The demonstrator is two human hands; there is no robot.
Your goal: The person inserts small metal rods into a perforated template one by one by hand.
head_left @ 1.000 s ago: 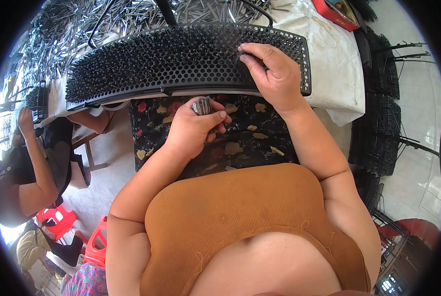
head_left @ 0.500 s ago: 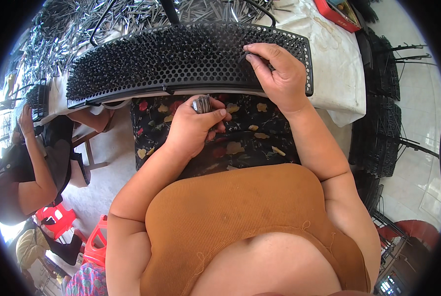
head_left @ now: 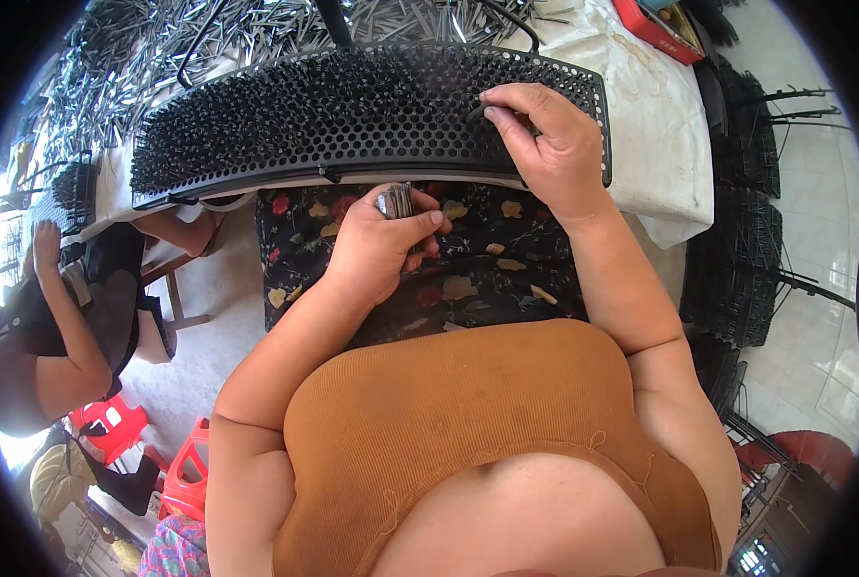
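Note:
A long black panel [head_left: 401, 144] full of round holes lies across the front of the table. Dark pins or strip ends stick up densely from its far and left parts, while bare holes show along the near edge and right end. My left hand [head_left: 367, 250] is wrapped round a small bundle of thin flat dark strips [head_left: 397, 201], just short of the panel. Over the panel's right part, my right hand [head_left: 556, 144] pinches with thumb and forefinger. A small dark piece [head_left: 479, 111] shows at those fingertips, too small to make out fully.
Behind the panel, loose dark strips [head_left: 93, 96] cover the table. A white sheet [head_left: 656, 144] hangs over its right side, with a red tray [head_left: 656, 29] at the back. Dark flowered fabric [head_left: 487, 279] covers my lap. Another person [head_left: 59, 327] sits at left near red stools [head_left: 189, 471].
My right hand has shifted very slightly right over the panel, still pinching. The left hand stays in place with its bundle. At left, the other person's hand has moved down a little.

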